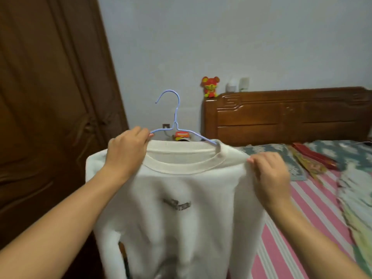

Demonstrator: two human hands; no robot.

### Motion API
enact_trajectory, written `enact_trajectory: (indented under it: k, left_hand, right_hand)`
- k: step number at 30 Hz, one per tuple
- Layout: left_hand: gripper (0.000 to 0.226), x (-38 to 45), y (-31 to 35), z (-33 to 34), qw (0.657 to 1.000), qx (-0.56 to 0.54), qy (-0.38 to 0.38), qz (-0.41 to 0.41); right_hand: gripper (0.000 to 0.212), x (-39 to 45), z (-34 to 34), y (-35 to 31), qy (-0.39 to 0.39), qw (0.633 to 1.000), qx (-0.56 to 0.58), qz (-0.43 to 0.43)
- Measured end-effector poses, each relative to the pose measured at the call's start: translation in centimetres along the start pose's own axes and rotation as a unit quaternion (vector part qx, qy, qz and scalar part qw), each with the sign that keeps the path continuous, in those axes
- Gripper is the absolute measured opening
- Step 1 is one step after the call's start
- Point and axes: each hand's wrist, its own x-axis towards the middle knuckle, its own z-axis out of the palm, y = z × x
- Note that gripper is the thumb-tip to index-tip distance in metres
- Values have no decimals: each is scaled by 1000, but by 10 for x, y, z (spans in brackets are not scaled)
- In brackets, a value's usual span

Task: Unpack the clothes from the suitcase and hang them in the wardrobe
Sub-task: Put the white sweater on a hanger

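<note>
A white sweater (177,208) with a ribbed cream collar and a small grey chest print hangs upright in front of me on a light blue wire hanger (174,117). The hanger's hook points up and to the left, and its right arm runs into the collar. My left hand (126,152) grips the hanger's left arm together with the sweater's left shoulder. My right hand (269,178) pinches the fabric of the sweater's right shoulder. No suitcase is in view.
Dark brown wooden wardrobe doors (50,97) fill the left side. A bed with a pink striped sheet (302,208), patterned pillows and a wooden headboard (285,115) lies at right. A red plush toy (210,87) sits on the headboard's corner.
</note>
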Motion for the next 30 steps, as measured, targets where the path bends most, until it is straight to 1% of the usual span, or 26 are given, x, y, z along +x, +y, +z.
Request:
enact_trajectory:
  k: [1,2,3,4,5,6,7,8,9,11,12,14,15,16,19,20,22,24,25,26,27,28,30]
  left_hand:
    - [29,-7,-14,-5,1000,11,0,-11]
    - [30,-15,-29,-11,1000,20,2,-15]
    - [31,-22,-44,-17,1000,22,4,-16]
    - [33,-29,-59,-23,1000,18,6,-19]
    - [34,-36,-74,-30,1000,9,6,-25]
    - [34,-43,-90,-36,999,3,4,-33]
    - [33,-51,-106,-40,999,3,1,-44]
    - [31,-59,-122,-44,998,6,-2,-57]
    - [31,-69,-138,-47,998,9,-6,-69]
    - [31,-93,-167,-53,995,12,-13,-94]
    - [32,-106,-180,-55,994,13,-20,-110]
    - [32,-129,-205,-61,989,19,-32,-146]
    - [32,-140,-217,-66,986,21,-36,-164]
    - [33,-150,-227,-72,983,18,-44,-179]
    - [31,-174,-244,-100,976,-1,-65,-206]
    - [30,-181,-246,-110,976,1,-65,-209]
    - [31,-195,-246,-130,973,18,-41,-225]
    - [33,-210,-241,-150,966,37,-14,-255]
    - [34,-216,-238,-159,964,48,-7,-261]
    - [35,-221,-236,-166,962,60,-8,-267]
    - [36,-224,-236,-172,958,72,-16,-277]
    - [38,-225,-238,-177,952,85,-31,-293]
    - [43,-223,-247,-184,933,112,-63,-337]
  right_hand:
    - [24,-6,14,-9,-24,999,10,-29]
    - [24,-7,26,-20,-49,998,34,-30]
    - [30,-1,37,-31,-78,994,71,-11]
    - [36,10,46,-46,-128,985,117,18]
    - [40,22,58,-58,-206,964,163,35]
    - [40,35,70,-72,-304,935,182,23]
    - [42,44,83,-87,-398,901,172,-8]
    - [48,51,94,-102,-459,873,158,-50]
    - [53,55,106,-116,-486,855,165,-77]
    - [48,58,126,-149,-504,821,239,-123]
    - [48,57,131,-169,-514,797,283,-146]
    - [71,55,137,-209,-535,739,372,-168]
    - [77,54,138,-227,-549,709,403,-180]
    - [78,53,140,-242,-562,682,425,-198]
    - [66,50,149,-276,-608,591,463,-258]
    - [64,50,151,-285,-618,565,478,-264]
    - [70,50,157,-303,-630,521,524,-239]
    - [81,54,161,-322,-656,463,575,-158]
    - [83,55,163,-330,-668,437,586,-137]
    - [80,55,166,-339,-674,421,590,-142]
    - [73,55,169,-349,-679,415,583,-164]
    - [68,54,172,-357,-691,398,576,-181]
    - [67,51,174,-375,-710,361,581,-166]
